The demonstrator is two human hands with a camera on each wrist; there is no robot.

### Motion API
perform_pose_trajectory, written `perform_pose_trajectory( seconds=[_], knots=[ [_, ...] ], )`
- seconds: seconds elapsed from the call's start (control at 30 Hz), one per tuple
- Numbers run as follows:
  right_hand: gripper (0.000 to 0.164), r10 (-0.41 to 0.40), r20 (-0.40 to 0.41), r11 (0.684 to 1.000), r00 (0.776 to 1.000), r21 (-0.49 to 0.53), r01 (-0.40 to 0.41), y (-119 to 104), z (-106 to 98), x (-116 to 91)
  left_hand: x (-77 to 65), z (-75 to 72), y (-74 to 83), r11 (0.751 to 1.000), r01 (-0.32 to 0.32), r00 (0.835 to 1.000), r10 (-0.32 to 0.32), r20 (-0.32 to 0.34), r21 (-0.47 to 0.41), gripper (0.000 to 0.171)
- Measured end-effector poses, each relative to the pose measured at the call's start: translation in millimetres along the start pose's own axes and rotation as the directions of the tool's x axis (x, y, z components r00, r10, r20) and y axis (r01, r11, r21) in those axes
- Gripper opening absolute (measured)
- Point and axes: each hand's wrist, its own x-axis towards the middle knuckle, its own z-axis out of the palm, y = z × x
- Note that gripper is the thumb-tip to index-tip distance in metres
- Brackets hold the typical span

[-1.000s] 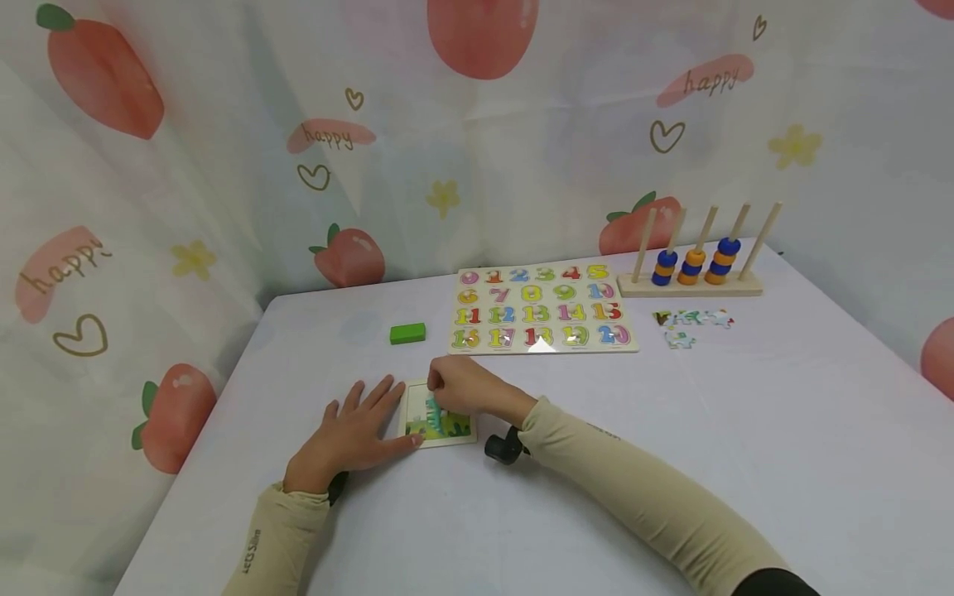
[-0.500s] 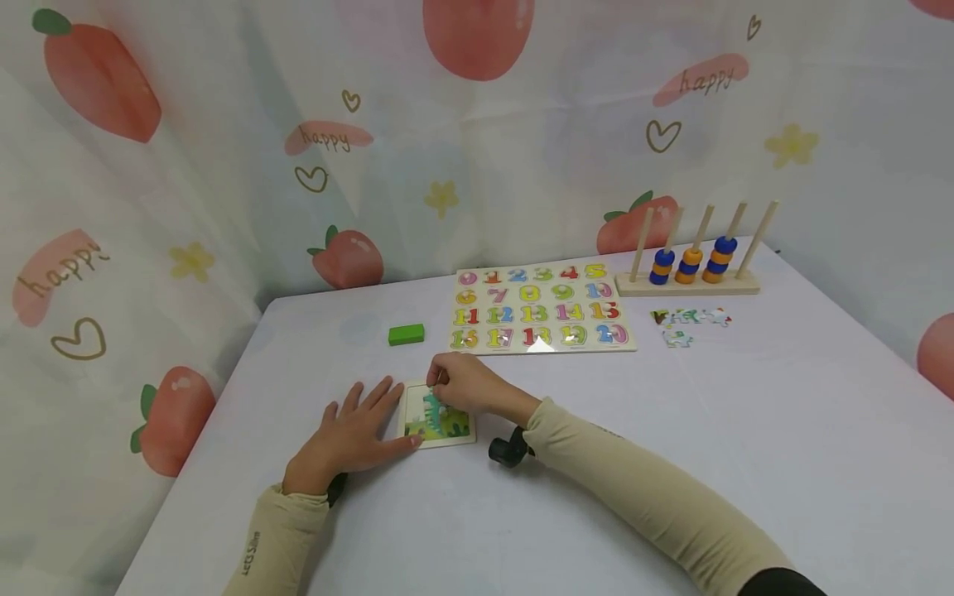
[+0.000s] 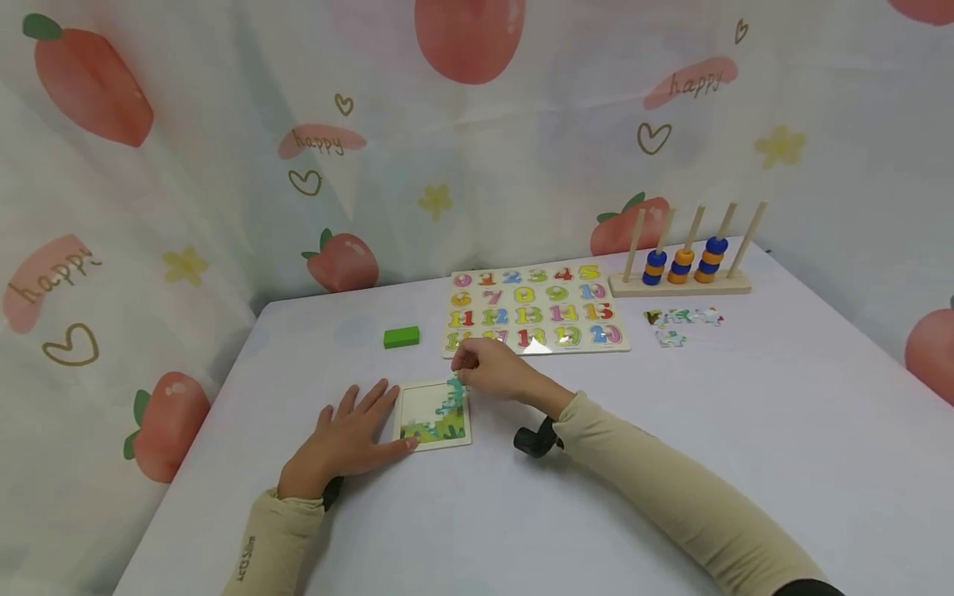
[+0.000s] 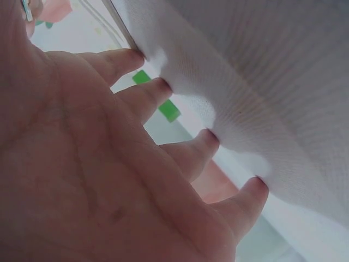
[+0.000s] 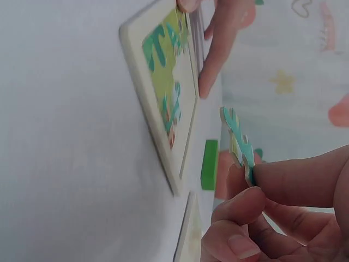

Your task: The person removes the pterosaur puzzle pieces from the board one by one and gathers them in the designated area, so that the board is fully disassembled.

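Note:
My right hand [image 3: 492,368] pinches a teal jigsaw piece [image 5: 237,136] between thumb and fingertips. In the right wrist view the piece is raised clear of the small wooden puzzle tray [image 3: 421,403]. Across the tray's lower part lie green grass-patterned pieces [image 5: 159,60], with some teal and orange parts near its right side; pale bare base shows above them. My left hand [image 3: 343,443] lies spread at the tray's left side, thumb on the lower rim and the other fingers beside the left edge. In the left wrist view its palm [image 4: 92,142] hides most of the tray.
Behind the tray lies a number board [image 3: 544,305], partly covered by my right hand. A green block [image 3: 402,337] sits to its left. Toward the back right stand a bead rack [image 3: 680,285] with wooden pegs and several loose jigsaw pieces [image 3: 684,317]. A patterned curtain hangs behind.
My right hand has moved up and to the right, lifting the teal jigsaw piece from the tray's middle and leaving bare base there. My left hand has stayed at the tray.

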Motion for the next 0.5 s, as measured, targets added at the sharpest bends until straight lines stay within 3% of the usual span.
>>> perform_pose_trajectory(
  seconds=[0.5],
  knots=[
    [0.011,0.038,-0.100,0.999,0.994,0.002,-0.038,27.3,-41.8,-21.1,-0.2,2.1,0.1,1.000,-0.002,1.000,0.002,-0.015,0.000,0.099]
  ],
)
